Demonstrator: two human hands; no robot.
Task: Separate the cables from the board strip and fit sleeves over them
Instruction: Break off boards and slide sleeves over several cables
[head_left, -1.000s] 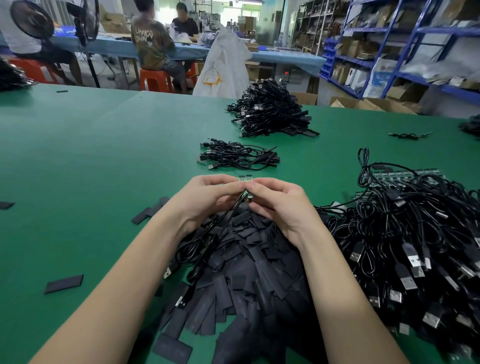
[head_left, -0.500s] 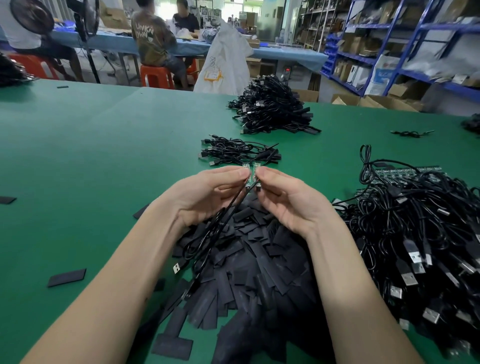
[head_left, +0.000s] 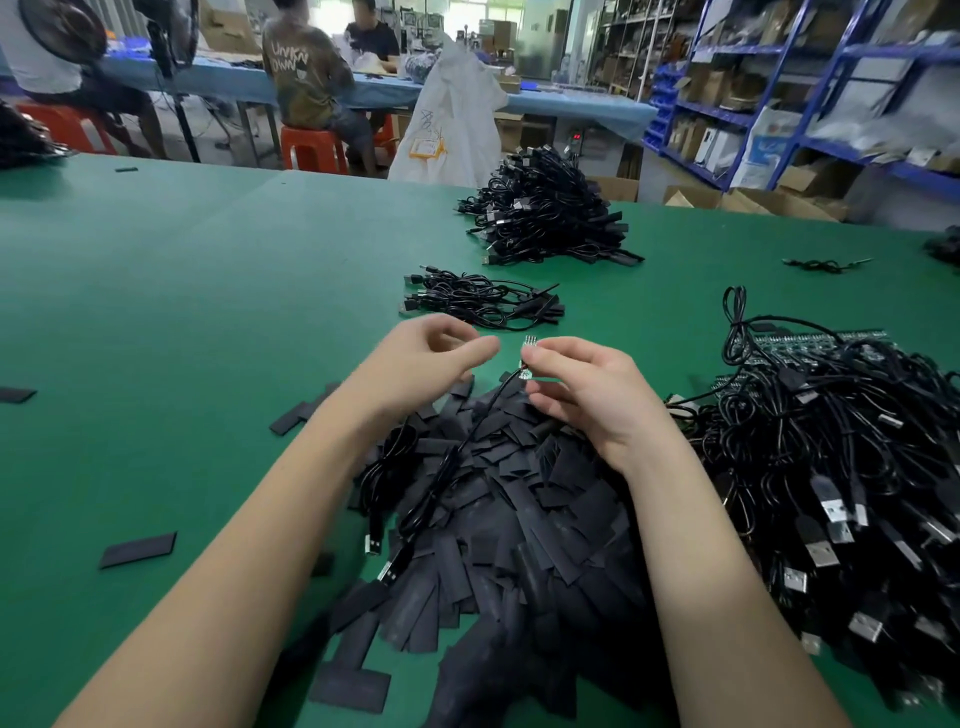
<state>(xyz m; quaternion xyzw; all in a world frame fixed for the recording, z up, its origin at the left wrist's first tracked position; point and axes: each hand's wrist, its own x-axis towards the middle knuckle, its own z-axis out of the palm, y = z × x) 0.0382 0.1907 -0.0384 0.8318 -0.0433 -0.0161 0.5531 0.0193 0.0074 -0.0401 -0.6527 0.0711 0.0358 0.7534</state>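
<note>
The right hand (head_left: 587, 395) covers most of the small board piece (head_left: 529, 358). The heap of cables (head_left: 852, 467) is cut by the right edge. The shelves (head_left: 831, 93) are blurred.

My single head-worn wide-angle camera looks forward and down across the green bench (head_left: 156, 312), close over both forearms, with shelving (head_left: 779, 104) visible far beyond the bench's edge.
</note>
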